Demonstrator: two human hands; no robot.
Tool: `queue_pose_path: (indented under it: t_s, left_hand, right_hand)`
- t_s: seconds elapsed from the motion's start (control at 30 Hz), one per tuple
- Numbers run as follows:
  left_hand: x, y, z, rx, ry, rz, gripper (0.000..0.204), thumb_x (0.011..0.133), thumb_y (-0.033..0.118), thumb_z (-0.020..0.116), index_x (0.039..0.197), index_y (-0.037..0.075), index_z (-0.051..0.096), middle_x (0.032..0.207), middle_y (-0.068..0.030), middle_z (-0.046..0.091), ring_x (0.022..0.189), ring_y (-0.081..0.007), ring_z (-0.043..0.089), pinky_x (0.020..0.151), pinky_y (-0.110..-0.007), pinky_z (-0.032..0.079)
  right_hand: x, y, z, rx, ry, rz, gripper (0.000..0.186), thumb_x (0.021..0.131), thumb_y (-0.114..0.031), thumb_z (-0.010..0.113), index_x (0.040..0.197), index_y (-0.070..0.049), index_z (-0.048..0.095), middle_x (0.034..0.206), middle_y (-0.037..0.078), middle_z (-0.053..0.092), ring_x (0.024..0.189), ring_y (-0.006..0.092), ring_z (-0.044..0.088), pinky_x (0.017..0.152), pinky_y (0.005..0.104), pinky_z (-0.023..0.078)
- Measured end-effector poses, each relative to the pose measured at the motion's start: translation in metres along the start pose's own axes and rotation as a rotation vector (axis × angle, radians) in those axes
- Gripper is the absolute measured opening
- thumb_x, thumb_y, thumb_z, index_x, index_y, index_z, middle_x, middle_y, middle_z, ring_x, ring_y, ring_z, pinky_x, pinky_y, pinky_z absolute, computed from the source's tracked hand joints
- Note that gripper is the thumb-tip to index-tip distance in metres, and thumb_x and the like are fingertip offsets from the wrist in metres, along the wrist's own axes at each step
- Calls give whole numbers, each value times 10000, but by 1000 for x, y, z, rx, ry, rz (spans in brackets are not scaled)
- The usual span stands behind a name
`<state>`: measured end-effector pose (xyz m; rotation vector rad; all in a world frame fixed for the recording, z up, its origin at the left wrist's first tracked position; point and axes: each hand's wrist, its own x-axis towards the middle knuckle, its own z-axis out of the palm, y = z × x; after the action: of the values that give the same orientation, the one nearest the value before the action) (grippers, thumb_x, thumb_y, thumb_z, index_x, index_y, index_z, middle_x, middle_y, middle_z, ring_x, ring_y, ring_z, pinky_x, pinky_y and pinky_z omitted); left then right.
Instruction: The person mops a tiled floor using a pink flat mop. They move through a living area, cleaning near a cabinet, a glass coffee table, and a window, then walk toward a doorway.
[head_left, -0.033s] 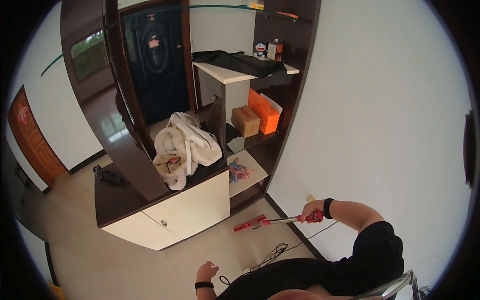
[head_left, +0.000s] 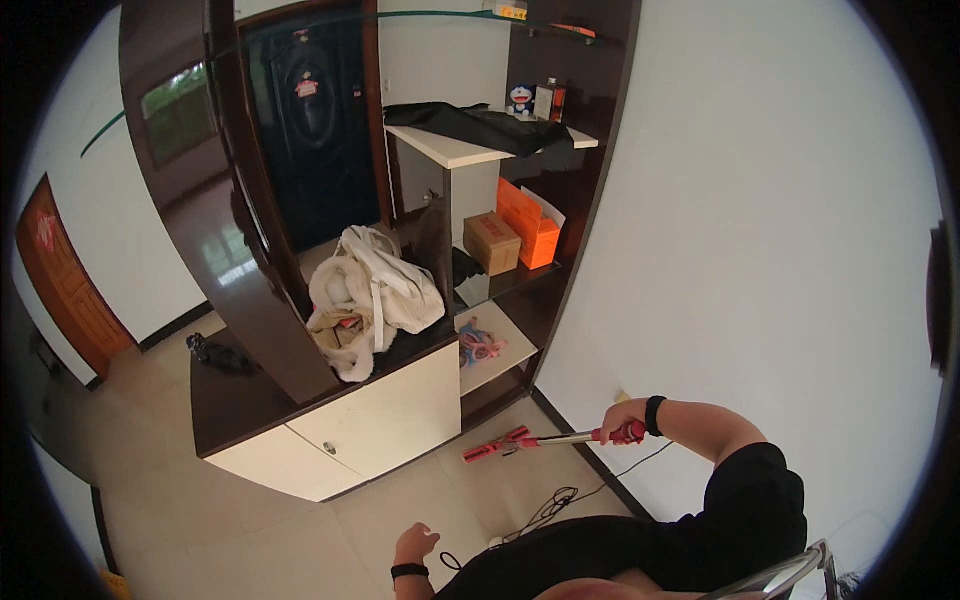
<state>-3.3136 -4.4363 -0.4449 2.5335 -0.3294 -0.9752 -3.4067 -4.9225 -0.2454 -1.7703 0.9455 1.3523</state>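
My right hand (head_left: 624, 420) grips the handle of a red-and-silver mop (head_left: 568, 438); its long red head (head_left: 494, 446) rests on the tiled floor beside the low cream cabinet (head_left: 390, 420). My left hand (head_left: 417, 542), near the lower edge, has loosely bent, slightly parted fingers, with nothing visible in it. Close to that hand and below the mop, a coiled black cable (head_left: 550, 505) lies on the floor and runs toward the right wall.
On the cabinet sit cream bags (head_left: 395, 290) and a dark bundle (head_left: 220, 355). Shelves (head_left: 460, 150) hold a blue-and-white figurine (head_left: 520, 100), black cloth, cardboard and orange boxes (head_left: 535, 240). A white wall (head_left: 780, 200) bounds the right; doors (head_left: 310, 150) stand behind and left. A metal frame (head_left: 810, 560) is at lower right.
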Motion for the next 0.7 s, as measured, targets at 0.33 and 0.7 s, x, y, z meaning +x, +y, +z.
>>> queue_pose_path:
  t_s: [0.33,0.7]
  left_hand:
    - [11,-13,1,48,-30,-8,402,715,362,639,998,79,602,970,-169,645,958,-339,595,821,-426,472]
    - [36,26,5,128,-80,162,381,727,361,621,977,74,601,946,-177,645,942,-349,598,808,-429,474]
  right_hand:
    - [88,-2,74,177,74,-169,189,725,-133,665,669,-6,538,598,114,541,496,206,530,446,351,436]
    - [139,63,143,397,23,-116,224,745,-174,672,667,-40,511,575,80,510,481,194,510,449,349,439]
